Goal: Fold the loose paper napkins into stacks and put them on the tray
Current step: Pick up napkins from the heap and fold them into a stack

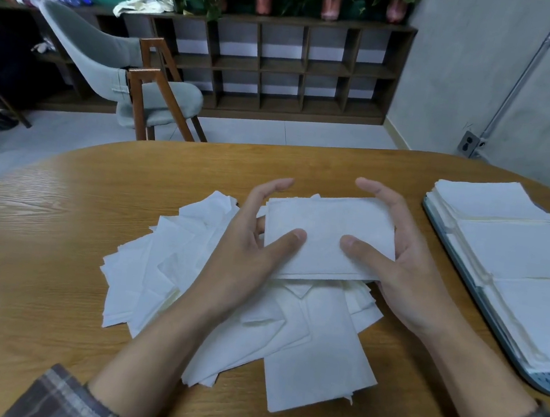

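Far left, back of room: grey chair (122,66) with wooden legs, standing on the floor well apart from the wooden surface (43,235). On the surface, left of centre: loose napkins (159,264), white, overlapping in an untidy heap that spreads toward the near edge. Left hand (249,249) above the heap, thumb laid on top of a folded napkin (328,237), fingers curved along its left edge. The folded napkin is held level just over the heap, between both hands. Right hand (397,262) mirrors the left, thumb on top, fingers curled round the right edge. Far right: blue-grey tray (547,383) at the surface's edge, carrying stacks (517,247) of folded napkins in a row, touching one another. Plaid sleeves at both wrists.
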